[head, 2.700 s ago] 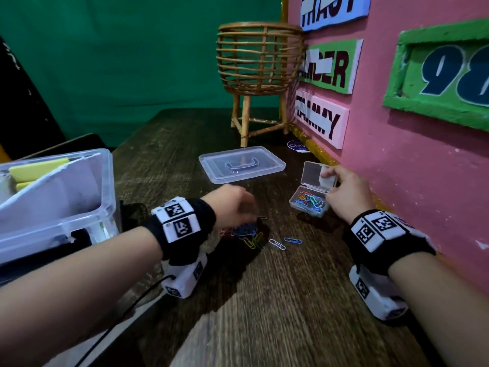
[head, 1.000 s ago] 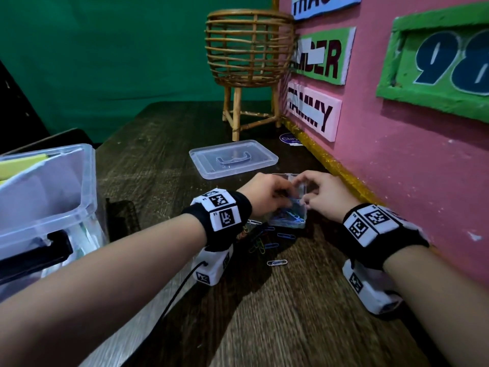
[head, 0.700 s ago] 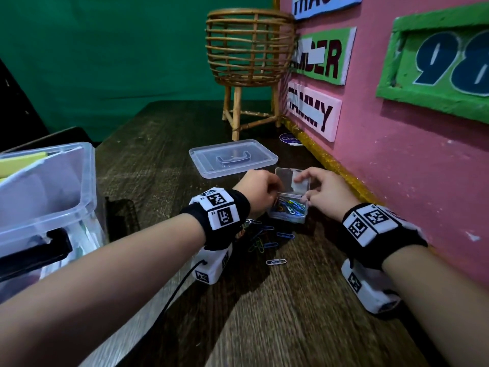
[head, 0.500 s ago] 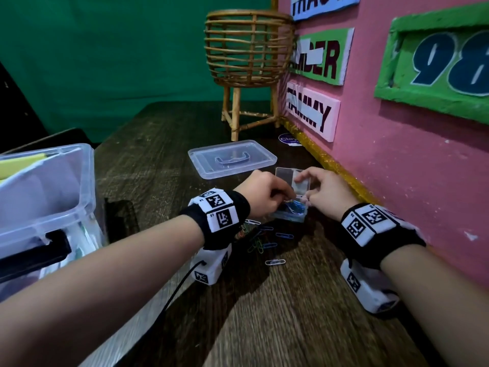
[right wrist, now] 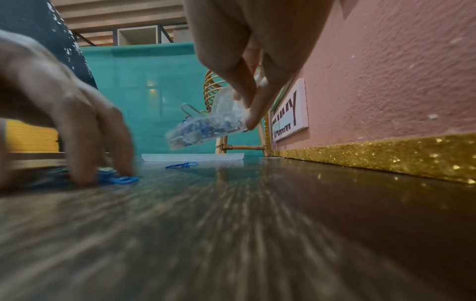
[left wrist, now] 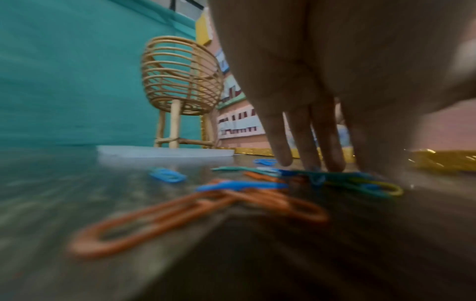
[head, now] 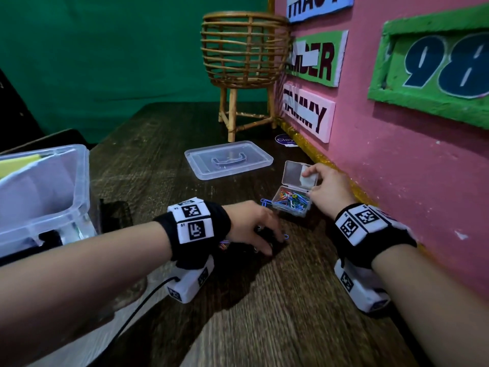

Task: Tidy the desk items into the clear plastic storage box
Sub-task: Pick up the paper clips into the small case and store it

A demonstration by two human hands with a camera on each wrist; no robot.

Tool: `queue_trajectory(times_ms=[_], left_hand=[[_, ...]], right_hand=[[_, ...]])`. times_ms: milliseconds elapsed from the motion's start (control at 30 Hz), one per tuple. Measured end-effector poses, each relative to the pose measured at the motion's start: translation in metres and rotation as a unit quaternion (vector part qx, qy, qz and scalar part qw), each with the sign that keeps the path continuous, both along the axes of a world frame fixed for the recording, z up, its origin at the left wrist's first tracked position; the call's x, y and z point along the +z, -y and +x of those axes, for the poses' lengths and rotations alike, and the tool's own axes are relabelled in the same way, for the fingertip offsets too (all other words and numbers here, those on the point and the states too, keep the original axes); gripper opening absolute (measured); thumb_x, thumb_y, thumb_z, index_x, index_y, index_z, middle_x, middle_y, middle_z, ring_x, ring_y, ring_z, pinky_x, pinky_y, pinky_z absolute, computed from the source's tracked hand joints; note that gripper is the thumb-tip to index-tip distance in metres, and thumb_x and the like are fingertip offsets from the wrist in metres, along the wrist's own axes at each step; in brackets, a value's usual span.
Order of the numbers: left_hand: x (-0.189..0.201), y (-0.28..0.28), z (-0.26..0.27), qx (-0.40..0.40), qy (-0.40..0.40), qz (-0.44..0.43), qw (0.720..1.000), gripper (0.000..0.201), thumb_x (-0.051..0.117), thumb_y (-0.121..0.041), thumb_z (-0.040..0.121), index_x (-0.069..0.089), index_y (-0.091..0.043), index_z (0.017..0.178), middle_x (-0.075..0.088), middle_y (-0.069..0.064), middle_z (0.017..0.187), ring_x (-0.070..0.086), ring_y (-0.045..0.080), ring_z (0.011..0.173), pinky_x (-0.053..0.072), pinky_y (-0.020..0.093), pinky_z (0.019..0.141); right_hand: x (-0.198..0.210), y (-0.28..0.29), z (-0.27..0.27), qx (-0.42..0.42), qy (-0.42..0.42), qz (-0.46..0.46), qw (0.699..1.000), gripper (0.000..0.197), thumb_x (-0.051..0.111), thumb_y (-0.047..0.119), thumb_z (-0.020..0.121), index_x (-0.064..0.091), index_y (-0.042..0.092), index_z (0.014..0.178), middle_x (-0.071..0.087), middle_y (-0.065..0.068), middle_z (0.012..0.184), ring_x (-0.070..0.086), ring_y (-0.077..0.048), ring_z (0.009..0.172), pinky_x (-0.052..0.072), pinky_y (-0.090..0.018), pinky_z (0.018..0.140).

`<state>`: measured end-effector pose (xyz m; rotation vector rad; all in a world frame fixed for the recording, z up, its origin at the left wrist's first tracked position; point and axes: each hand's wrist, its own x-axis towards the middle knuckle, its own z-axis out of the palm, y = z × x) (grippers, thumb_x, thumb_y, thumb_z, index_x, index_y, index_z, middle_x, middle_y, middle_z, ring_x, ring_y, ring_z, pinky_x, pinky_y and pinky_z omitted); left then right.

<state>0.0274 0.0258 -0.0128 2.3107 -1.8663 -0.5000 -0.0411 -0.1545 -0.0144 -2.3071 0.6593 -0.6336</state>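
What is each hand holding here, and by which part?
Right hand pinches the small clear clip case at its hinge-side corner, tilted off the desk. Left hand holds nothing; its fingertips press loose paper clips.

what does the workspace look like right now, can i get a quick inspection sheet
Surface: dark wooden desk, loose paper clips scattered on it.
Job's things: small clear clip case, lid open, tilted and lifted off the desk, part filled with clips; clear storage box at left holding yellow and white items; its lid lies flat, apart.
Clutter: rattan basket stand at the back.
Hands: left hand fingertips down on the loose clips; right hand pinches the case.
Cables: black cable from the left wrist camera.
Surroundings: green backdrop, pink wall with name signs.
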Motion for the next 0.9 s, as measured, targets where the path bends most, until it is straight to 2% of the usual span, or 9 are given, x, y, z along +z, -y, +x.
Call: queue_trajectory(times_ms=[67, 133, 267, 433, 500, 600, 700, 800, 900], left_hand=[[0.000, -0.007, 0.013, 0.041, 0.021, -0.040, 0.998, 0.022, 0.071, -0.016, 0.080, 0.073, -0.012, 0.101, 0.069, 0.005, 0.108, 0.063, 0.018, 0.101, 0.040, 0.009, 0.080], [0.000, -0.010, 0.022, 0.092, 0.058, -0.047, 0.993, 0.018, 0.067, -0.014, 0.082, 0.073, -0.011, 0.099, 0.070, 0.004, 0.105, 0.063, 0.017, 0.099, 0.038, 0.008, 0.075], [0.003, 0.002, 0.032, 0.143, 0.106, -0.059, 0.982, 0.033, 0.058, -0.021, 0.090, 0.059, -0.015, 0.122, 0.058, 0.005, 0.126, 0.056, 0.021, 0.114, 0.041, 0.026, 0.097], [0.003, 0.020, 0.036, 0.138, 0.060, 0.059, 0.987, 0.049, 0.050, -0.022, 0.094, 0.037, -0.024, 0.141, 0.040, -0.001, 0.148, 0.043, 0.021, 0.130, 0.033, 0.031, 0.108], [0.005, 0.019, 0.035, 0.131, 0.061, 0.069, 0.987, 0.047, 0.051, -0.020, 0.093, 0.043, -0.028, 0.138, 0.045, -0.002, 0.144, 0.047, 0.020, 0.127, 0.035, 0.030, 0.106], [0.007, 0.010, 0.029, 0.117, 0.083, 0.017, 0.989, 0.038, 0.051, -0.008, 0.087, 0.062, -0.022, 0.120, 0.063, 0.000, 0.124, 0.057, 0.019, 0.114, 0.043, 0.026, 0.098], [0.004, -0.002, 0.021, 0.123, 0.101, -0.010, 0.987, 0.031, 0.049, -0.005, 0.084, 0.068, -0.016, 0.105, 0.068, 0.002, 0.110, 0.061, 0.019, 0.104, 0.048, 0.026, 0.092], [0.002, -0.005, 0.012, 0.054, 0.096, -0.060, 0.992, 0.031, 0.053, -0.008, 0.083, 0.065, -0.018, 0.110, 0.064, 0.004, 0.112, 0.059, 0.021, 0.105, 0.048, 0.032, 0.092], [0.000, 0.001, 0.002, -0.069, 0.041, -0.012, 0.997, 0.042, 0.059, -0.017, 0.087, 0.055, -0.022, 0.129, 0.054, 0.002, 0.133, 0.053, 0.016, 0.119, 0.040, 0.026, 0.103]], right_hand=[[-0.001, 0.000, 0.000, 0.003, -0.004, -0.006, 1.000, 0.038, 0.060, -0.011, 0.074, 0.061, 0.019, 0.096, 0.063, -0.010, 0.112, 0.063, -0.025, 0.094, 0.048, -0.025, 0.072], [0.000, 0.000, 0.001, 0.003, -0.006, -0.008, 1.000, 0.038, 0.059, -0.011, 0.074, 0.061, 0.020, 0.097, 0.063, -0.010, 0.113, 0.061, -0.024, 0.092, 0.047, -0.024, 0.071], [0.002, 0.000, 0.000, -0.017, 0.001, -0.007, 1.000, 0.040, 0.056, -0.013, 0.075, 0.060, 0.019, 0.098, 0.061, -0.013, 0.117, 0.061, -0.025, 0.095, 0.044, -0.022, 0.066], [0.004, 0.000, -0.003, -0.032, 0.008, -0.002, 0.999, 0.039, 0.056, -0.013, 0.075, 0.061, 0.015, 0.101, 0.060, -0.013, 0.119, 0.061, -0.027, 0.099, 0.047, -0.025, 0.068], [0.005, -0.001, -0.003, -0.028, 0.010, -0.004, 1.000, 0.039, 0.056, -0.014, 0.074, 0.061, 0.014, 0.102, 0.061, -0.014, 0.118, 0.061, -0.026, 0.096, 0.044, -0.023, 0.066], [0.005, -0.002, -0.005, -0.031, 0.009, -0.005, 0.999, 0.040, 0.056, -0.014, 0.075, 0.061, 0.013, 0.104, 0.061, -0.014, 0.118, 0.062, -0.028, 0.098, 0.042, -0.022, 0.065], [0.005, -0.001, -0.004, -0.026, 0.005, -0.012, 1.000, 0.040, 0.055, -0.013, 0.075, 0.061, 0.013, 0.104, 0.061, -0.013, 0.118, 0.062, -0.028, 0.099, 0.041, -0.022, 0.064], [0.003, 0.001, 0.000, -0.017, 0.004, -0.019, 1.000, 0.041, 0.055, -0.013, 0.073, 0.061, 0.014, 0.102, 0.060, -0.013, 0.118, 0.061, -0.027, 0.098, 0.041, -0.021, 0.065], [0.002, 0.002, 0.001, -0.017, 0.013, -0.009, 1.000, 0.040, 0.055, -0.014, 0.072, 0.060, 0.015, 0.100, 0.061, -0.015, 0.116, 0.058, -0.023, 0.086, 0.039, -0.019, 0.057]])
